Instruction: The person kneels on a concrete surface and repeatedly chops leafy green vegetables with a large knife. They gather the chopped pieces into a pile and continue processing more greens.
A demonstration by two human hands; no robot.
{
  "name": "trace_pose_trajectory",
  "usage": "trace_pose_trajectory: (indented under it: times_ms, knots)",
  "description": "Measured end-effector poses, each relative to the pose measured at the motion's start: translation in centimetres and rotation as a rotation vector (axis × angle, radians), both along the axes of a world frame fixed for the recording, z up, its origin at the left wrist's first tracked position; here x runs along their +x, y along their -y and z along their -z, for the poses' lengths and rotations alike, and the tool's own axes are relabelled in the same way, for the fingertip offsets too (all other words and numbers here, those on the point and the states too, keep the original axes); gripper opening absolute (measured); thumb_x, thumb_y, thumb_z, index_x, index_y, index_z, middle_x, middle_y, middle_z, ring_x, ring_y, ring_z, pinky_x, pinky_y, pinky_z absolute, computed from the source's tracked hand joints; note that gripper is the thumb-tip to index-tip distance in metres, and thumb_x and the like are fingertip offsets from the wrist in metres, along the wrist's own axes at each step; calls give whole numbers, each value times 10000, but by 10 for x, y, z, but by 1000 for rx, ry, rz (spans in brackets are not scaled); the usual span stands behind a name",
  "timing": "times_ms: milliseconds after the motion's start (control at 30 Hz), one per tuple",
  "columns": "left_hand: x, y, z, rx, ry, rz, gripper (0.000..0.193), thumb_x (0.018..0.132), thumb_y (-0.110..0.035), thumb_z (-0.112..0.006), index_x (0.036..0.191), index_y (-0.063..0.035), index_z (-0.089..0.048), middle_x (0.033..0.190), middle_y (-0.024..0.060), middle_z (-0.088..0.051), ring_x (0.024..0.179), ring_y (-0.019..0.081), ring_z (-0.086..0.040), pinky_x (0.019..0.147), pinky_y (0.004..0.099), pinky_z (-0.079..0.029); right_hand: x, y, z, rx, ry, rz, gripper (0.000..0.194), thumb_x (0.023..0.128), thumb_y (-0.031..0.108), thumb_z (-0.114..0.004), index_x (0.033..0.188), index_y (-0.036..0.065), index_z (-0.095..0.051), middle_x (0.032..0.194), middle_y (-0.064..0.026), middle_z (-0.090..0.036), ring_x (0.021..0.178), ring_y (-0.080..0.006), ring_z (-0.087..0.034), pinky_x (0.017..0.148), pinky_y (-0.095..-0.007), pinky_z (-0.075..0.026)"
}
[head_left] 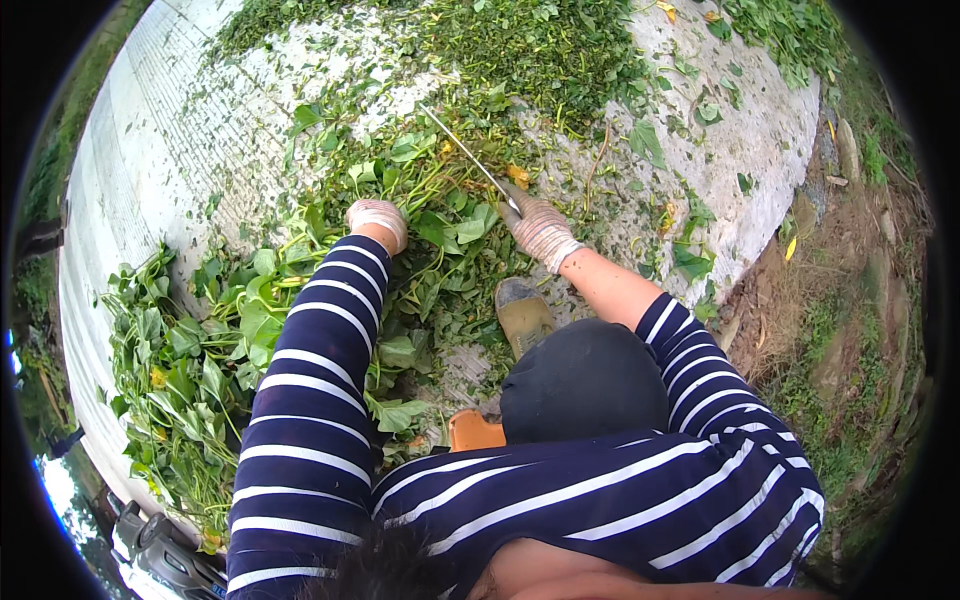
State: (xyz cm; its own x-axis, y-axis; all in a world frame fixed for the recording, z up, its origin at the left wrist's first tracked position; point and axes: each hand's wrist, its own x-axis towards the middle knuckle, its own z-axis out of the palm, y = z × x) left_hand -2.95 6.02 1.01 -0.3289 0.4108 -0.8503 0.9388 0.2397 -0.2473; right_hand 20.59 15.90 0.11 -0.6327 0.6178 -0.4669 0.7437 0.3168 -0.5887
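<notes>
My left hand (377, 220), in a striped work glove, is closed around a bunch of leafy green vines (420, 187). The cut ends of the vines point away from me, over chopped bits. In my right hand (541, 226), also gloved, is a knife; its long, thin blade (463, 150) slants up and left across the ends of the bunch. The knife's handle is hidden inside my fist. Chopped green stems and leaves (540, 52) lie in a thick layer beyond the blade.
A pile of uncut vines (202, 352) lies to my left on concrete (142, 150). My boot (523, 315) is near my right hand, beside an orange object (474, 431), perhaps a stool. More greenery (787, 37) lies far right. Soil and grass (840, 337) border the slab. A car (169, 559) stands lower left.
</notes>
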Motion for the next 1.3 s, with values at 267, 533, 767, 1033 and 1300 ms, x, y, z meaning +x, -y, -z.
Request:
trace_pose_trajectory:
  times_ms: [267,533,767,1033,1300]
  knots:
    - [0,3,16,-8,-2,-7,357,836,-291,-662,1107,-75,-743,1118,130,-724,1044,286,-702,809,414,-559,-3,-8,-15,-76,-55,-94,493,988,343,-505,1442,160,-450,920,-212,-696,858,-403,-673,779,-484,-528]
    - [2,8,17,31,-4,-97,367,822,-265,-672,1115,-53,-731,1132,153,-717,1068,302,-691,855,394,-555,4,-3,-12,76,-475,8,483,1002,391,-487,1402,121,-466,964,-212,-698,867,-411,-675,742,-474,-538]
    - [3,5,17,-16,-23,-103,375,821,-278,-675,1126,-66,-734,1160,124,-714,1073,292,-693,843,423,-558,-10,2,-9,-45,-38,-98,482,1007,386,-480,1374,73,-496,1092,-239,-680,1000,-427,-646,881,-483,-509]
    - [1,11,17,28,16,-89,386,827,-300,-669,1116,-53,-734,1149,155,-712,1073,282,-695,852,406,-554,-20,-1,-6,53,-149,-223,412,1007,340,-491,1342,99,-489,827,-186,-675,758,-388,-660,651,-487,-513]
    - [-1,16,11,64,26,-135,411,828,-326,-687,1137,-57,-719,1149,172,-706,1060,316,-688,883,410,-546,-17,-3,-4,202,-626,-109,416,994,349,-520,1327,101,-517,851,-201,-681,784,-410,-661,694,-500,-522]
